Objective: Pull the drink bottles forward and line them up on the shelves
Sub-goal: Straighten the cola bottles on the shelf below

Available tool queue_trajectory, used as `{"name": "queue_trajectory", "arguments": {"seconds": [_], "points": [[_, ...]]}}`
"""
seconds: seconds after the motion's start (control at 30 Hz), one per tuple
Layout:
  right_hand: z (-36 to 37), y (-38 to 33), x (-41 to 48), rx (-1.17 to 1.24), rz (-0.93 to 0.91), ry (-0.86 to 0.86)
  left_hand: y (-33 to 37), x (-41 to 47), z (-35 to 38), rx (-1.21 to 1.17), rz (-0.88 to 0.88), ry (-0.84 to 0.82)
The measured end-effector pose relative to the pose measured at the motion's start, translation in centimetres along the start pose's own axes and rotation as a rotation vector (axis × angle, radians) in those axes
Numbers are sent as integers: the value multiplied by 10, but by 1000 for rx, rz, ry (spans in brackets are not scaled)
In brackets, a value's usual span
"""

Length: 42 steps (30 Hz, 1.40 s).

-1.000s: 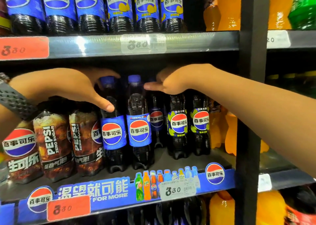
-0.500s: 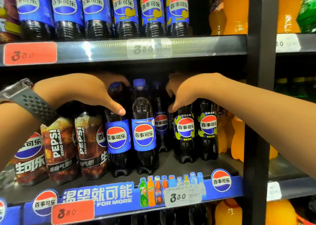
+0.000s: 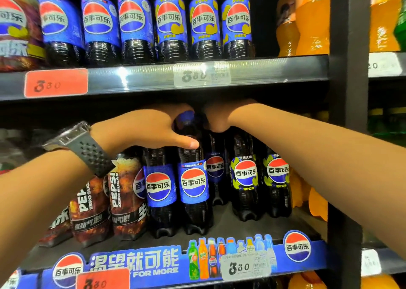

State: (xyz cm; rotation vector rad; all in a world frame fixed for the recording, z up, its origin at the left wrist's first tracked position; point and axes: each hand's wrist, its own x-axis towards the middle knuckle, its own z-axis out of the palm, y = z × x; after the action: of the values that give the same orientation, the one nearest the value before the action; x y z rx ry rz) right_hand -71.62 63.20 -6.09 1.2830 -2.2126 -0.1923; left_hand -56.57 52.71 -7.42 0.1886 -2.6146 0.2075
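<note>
On the middle shelf [image 3: 228,227] stand cola bottles. My left hand [image 3: 149,130] wraps the neck of the second blue-label Pepsi bottle [image 3: 193,183], thumb across its front, blue cap showing above. The first blue-label bottle [image 3: 160,187] stands just left, its top hidden under my palm. My right hand [image 3: 219,119] curls over the top of a blue-label bottle [image 3: 215,168] set further back. Two lime-label Pepsi bottles [image 3: 245,174] stand right of it, under my right forearm.
Zero-sugar Pepsi bottles [image 3: 125,198] stand at the left under my left wrist. The upper shelf [image 3: 153,80] sits close above both hands, with a row of Pepsi bottles [image 3: 169,20] on it. A black upright post [image 3: 349,91] bounds the bay; orange drinks [image 3: 312,16] sit beyond.
My left hand slid right from the first blue-label bottle onto the second one's neck. My right hand moved left from the lime-label bottles to the set-back bottle.
</note>
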Motion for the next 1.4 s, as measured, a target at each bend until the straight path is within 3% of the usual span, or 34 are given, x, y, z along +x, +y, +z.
{"name": "queue_trajectory", "arguments": {"seconds": [0.33,0.5,0.67,0.8,1.2,1.4], "points": [[0,3,-7,-15,-5,16,-2,3,5,-6,27,6],[-14,-8,-17,278,-98,276,-19,-6,-12,-86,19,-7],[-22,-13,-34,641,-134,166,-33,-17,-30,148,-145,-210],[-17,-19,-30,438,-151,166,-30,-13,-26,68,-118,-177],[-10,6,-24,411,-71,169,-16,4,-11,-242,32,-91],[-9,8,-23,380,-45,175,-14,7,-7,-268,58,-73]]}}
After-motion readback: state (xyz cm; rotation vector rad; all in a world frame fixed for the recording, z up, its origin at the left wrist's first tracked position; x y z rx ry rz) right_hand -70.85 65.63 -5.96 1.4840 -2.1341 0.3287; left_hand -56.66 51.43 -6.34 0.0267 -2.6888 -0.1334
